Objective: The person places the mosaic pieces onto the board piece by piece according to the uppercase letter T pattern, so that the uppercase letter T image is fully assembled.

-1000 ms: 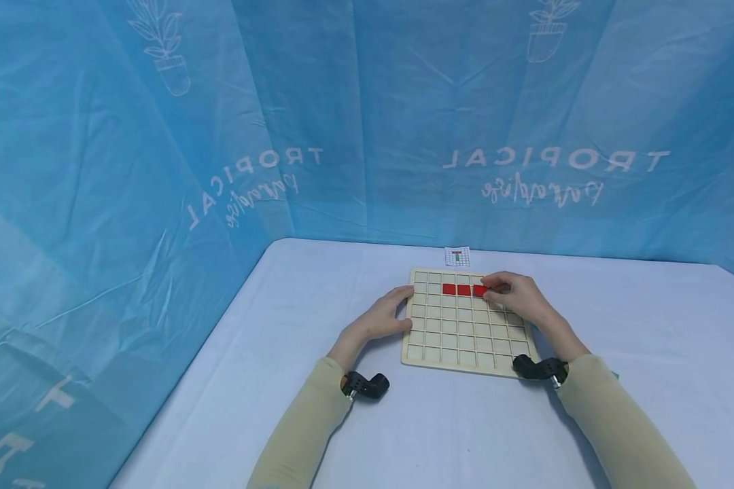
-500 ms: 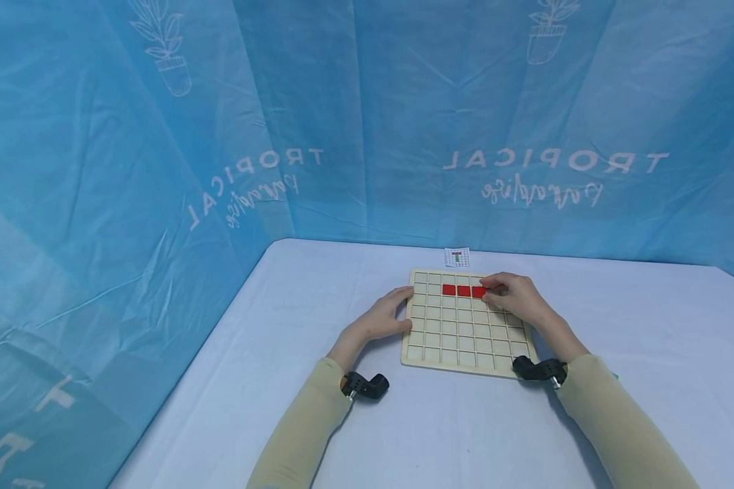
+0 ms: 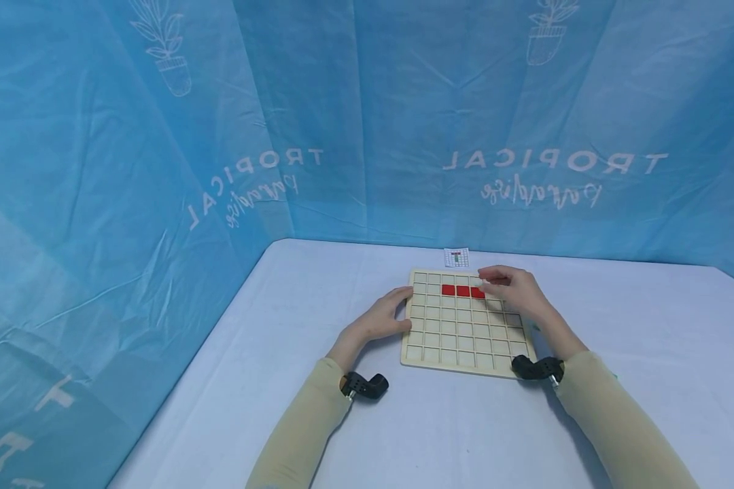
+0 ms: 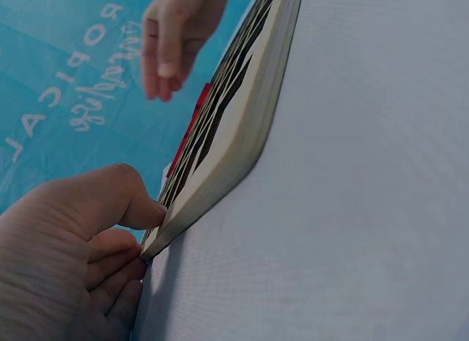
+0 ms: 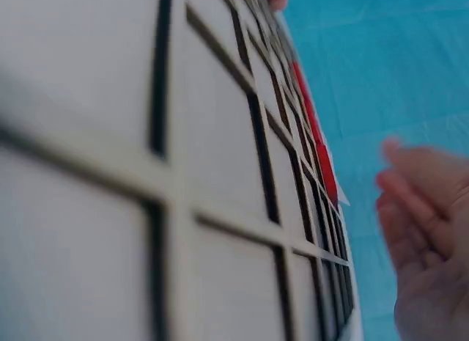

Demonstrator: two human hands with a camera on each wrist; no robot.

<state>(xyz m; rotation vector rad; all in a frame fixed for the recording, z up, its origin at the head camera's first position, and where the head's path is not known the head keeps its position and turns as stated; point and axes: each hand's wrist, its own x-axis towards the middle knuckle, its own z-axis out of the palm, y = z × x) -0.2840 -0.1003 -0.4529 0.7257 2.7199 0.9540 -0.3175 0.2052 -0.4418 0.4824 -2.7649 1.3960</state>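
Observation:
A pale wooden grid board (image 3: 452, 326) lies on the table, with three red square tiles (image 3: 463, 291) side by side in a row near its far edge. My left hand (image 3: 379, 318) rests at the board's left edge, thumb and fingers spread apart, and the left wrist view shows the thumb tip (image 4: 155, 211) against the rim. Above the board's far right part hovers my right hand (image 3: 512, 288), holding nothing, its fingertips just over the rightmost red tile. In the right wrist view that hand (image 5: 432, 231) is apart from the grid, fingers loosely bent.
Behind the board lies a small white card (image 3: 456, 258) printed with a grid and a red and green T shape. A bit of something green (image 3: 615, 375) peeks out beside the right sleeve. Blue fabric (image 3: 367, 122) hangs along the back and left of the white table (image 3: 318, 285).
The rightmost red tile has shifted slightly left into line with the others. My right hand has let go of it and lifted. The left hand stays at the board's edge.

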